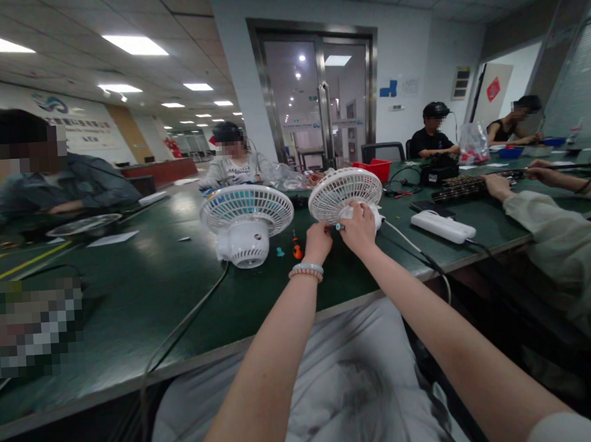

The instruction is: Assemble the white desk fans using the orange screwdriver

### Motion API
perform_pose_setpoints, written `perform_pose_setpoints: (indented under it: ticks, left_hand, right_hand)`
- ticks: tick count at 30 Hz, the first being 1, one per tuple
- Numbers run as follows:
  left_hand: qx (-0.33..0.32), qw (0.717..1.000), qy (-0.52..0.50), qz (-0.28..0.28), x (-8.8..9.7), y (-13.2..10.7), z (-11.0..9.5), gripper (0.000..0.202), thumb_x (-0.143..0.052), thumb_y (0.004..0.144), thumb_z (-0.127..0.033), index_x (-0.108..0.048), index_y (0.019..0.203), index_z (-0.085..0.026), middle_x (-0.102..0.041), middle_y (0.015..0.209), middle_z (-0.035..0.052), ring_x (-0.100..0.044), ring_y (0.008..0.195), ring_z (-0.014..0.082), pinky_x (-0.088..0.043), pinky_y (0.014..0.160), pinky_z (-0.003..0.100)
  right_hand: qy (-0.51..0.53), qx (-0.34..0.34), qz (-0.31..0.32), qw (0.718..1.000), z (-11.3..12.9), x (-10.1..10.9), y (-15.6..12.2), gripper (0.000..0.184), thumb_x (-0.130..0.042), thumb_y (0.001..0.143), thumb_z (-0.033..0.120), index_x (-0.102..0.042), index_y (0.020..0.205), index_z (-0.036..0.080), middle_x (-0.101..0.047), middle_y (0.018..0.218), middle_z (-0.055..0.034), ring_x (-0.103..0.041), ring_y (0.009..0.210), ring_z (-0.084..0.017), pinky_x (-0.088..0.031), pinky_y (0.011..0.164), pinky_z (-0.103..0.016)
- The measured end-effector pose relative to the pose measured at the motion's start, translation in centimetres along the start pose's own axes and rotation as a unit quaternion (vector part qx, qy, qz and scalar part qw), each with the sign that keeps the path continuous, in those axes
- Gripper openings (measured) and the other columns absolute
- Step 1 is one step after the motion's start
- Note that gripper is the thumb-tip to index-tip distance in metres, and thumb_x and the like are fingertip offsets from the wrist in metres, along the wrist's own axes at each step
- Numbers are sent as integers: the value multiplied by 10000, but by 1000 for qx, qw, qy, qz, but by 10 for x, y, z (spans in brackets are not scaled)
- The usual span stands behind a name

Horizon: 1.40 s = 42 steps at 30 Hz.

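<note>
Two white desk fans stand on the green table with their backs towards me. My right hand (359,229) is closed over the rear housing of the right fan (344,190). A small pale-blue-tipped piece (339,226) sticks out beside its fingers; its kind is unclear. Close by on the left, my left hand (319,242) has its fingers pinched together near that piece, and what they hold is too small to make out. The left fan (248,224) is untouched. Between the fans lie an orange-and-black screwdriver (297,249) and a small teal piece (280,252).
A white power strip (443,226) and a dark phone (432,209) lie to the right. Fan cables (185,311) run over the table's front edge. A red bin (375,169) stands behind the right fan. Several people sit around the table; one at right handles dark rods (466,187).
</note>
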<state>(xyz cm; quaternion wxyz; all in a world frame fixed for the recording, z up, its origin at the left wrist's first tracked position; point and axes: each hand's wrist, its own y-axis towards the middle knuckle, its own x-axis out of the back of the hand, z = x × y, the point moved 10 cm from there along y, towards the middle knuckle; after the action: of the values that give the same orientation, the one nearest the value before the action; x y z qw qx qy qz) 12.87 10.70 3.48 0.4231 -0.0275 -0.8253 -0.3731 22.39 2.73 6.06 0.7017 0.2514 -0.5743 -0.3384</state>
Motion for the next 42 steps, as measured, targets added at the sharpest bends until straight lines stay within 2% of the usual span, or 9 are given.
perform_pose_setpoints:
  ticks: [3,7,13,20,28,42]
  left_hand:
    - [-12,998,-50,-45,13,-2,-8,202,-453,749,-100,-627,843,-141,-645,854,77,-586,825,154,-461,798,284]
    - [-34,993,-98,-59,20,-5,-18,176,-478,748,-123,-609,860,-154,-640,890,52,-579,845,133,-458,820,269]
    - [-39,988,-145,-40,16,-6,-20,152,-490,746,-126,-607,837,-156,-651,841,32,-590,778,112,-466,786,247]
    - [-27,987,-159,-25,11,-5,-17,158,-488,747,-131,-610,843,-160,-658,847,28,-600,800,117,-472,796,260]
    - [-3,982,-177,-61,15,-3,-10,112,-545,731,-174,-598,826,-146,-653,831,39,-599,759,111,-485,760,253]
    - [-18,979,-198,-36,7,-3,-11,157,-521,723,-148,-622,844,-162,-669,848,23,-615,789,109,-485,797,248]
  right_hand:
    - [-7,1,-2,1000,0,-1,0,188,-536,753,230,-705,836,216,-369,1310,-70,-241,1190,-297,-206,980,-446]
    - [-19,4,-8,1000,1,0,-1,184,-553,732,219,-704,836,219,-377,1307,-72,-241,1188,-301,-209,970,-457]
    - [-25,5,-5,1000,2,2,-1,188,-530,757,233,-701,834,216,-378,1296,-75,-248,1182,-299,-205,969,-450]
    - [-15,5,25,1000,0,-4,1,216,-518,770,253,-692,889,203,-337,1332,-91,-212,1206,-308,-175,982,-461]
    - [-18,7,2,1000,-1,-4,1,190,-546,746,249,-698,852,208,-362,1317,-82,-238,1190,-309,-198,975,-464]
    - [-19,4,-8,1000,-1,-6,2,240,-478,793,242,-705,855,195,-387,1299,-97,-255,1179,-299,-207,974,-453]
